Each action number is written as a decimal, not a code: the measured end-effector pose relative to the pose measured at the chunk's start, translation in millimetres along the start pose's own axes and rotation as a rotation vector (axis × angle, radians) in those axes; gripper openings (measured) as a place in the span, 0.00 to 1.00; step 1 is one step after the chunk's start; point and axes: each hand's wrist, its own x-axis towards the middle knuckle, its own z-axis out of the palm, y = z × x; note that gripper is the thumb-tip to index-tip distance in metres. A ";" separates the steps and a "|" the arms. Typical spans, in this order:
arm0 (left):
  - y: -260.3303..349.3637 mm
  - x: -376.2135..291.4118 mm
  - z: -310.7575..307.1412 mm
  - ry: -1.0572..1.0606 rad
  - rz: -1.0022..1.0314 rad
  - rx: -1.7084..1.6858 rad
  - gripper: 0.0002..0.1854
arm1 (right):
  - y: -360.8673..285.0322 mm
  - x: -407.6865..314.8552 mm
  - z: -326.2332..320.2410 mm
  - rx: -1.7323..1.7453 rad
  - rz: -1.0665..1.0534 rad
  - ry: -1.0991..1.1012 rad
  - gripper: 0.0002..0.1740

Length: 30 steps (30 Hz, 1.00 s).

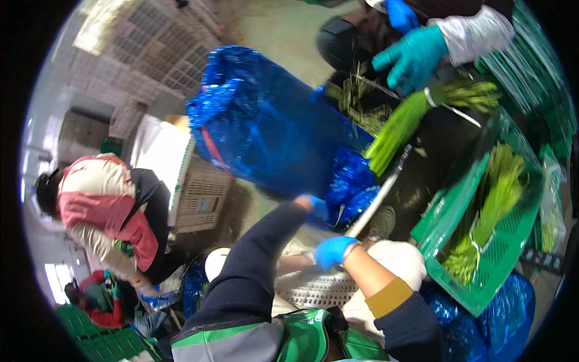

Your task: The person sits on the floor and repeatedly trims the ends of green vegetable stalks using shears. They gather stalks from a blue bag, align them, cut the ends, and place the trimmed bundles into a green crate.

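Observation:
My left hand (pixel 318 209), in a blue glove, is blurred at the lower edge of a large blue plastic sack (pixel 271 122). Whether it grips the film cannot be told. My right hand (pixel 334 253), also blue-gloved, is curled above a white perforated plastic crate (pixel 316 289) between my knees; I cannot see whether anything is inside it. A pale bar (pixel 375 203) runs up and away from beside the right hand. Beyond the bar's far end lies a bunch of long green vegetable stalks (pixel 402 129), tied with a white band.
A co-worker's teal-gloved hand (pixel 414 59) hovers by the tied bunch. To the right, a green plastic crate (pixel 511 267) holds another tied bunch (pixel 497 199). Blue bags (pixel 506 312) lie below it. At left, a person (pixel 108 199) bends near a beige slatted crate (pixel 201 203).

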 end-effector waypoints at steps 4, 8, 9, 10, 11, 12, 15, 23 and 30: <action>40.5 -95.4 -71.0 0.489 0.080 0.468 0.11 | -2.6 -17.4 -9.4 -0.126 0.310 0.205 0.14; 39.4 -208.5 -127.8 1.399 -0.320 0.599 0.20 | -8.1 -21.5 -20.3 -0.102 0.320 0.469 0.14; 33.4 -230.2 -129.9 1.590 -0.405 0.521 0.26 | -7.0 -21.6 -22.4 -0.102 0.346 0.548 0.12; 25.8 -247.1 -128.9 1.560 -0.539 0.599 0.30 | -5.6 -21.3 -22.7 -0.064 0.335 0.656 0.12; 17.9 -255.3 -127.0 1.526 -0.691 0.694 0.35 | -2.7 -22.3 -23.2 -0.046 0.357 0.767 0.11; 9.3 -258.2 -123.4 1.545 -0.765 0.561 0.36 | 0.1 -22.2 -23.6 0.032 0.361 0.838 0.12; -17.7 -247.3 -121.2 1.703 -0.612 0.514 0.33 | 7.7 -23.0 -34.8 0.110 0.169 1.175 0.20; -59.6 -223.1 -127.1 1.855 -0.516 0.398 0.28 | 3.5 40.3 -172.5 -0.178 0.100 1.381 0.20; -63.4 -228.9 -129.4 1.966 -0.279 0.173 0.21 | 8.0 -15.2 -125.5 -0.149 0.393 1.213 0.19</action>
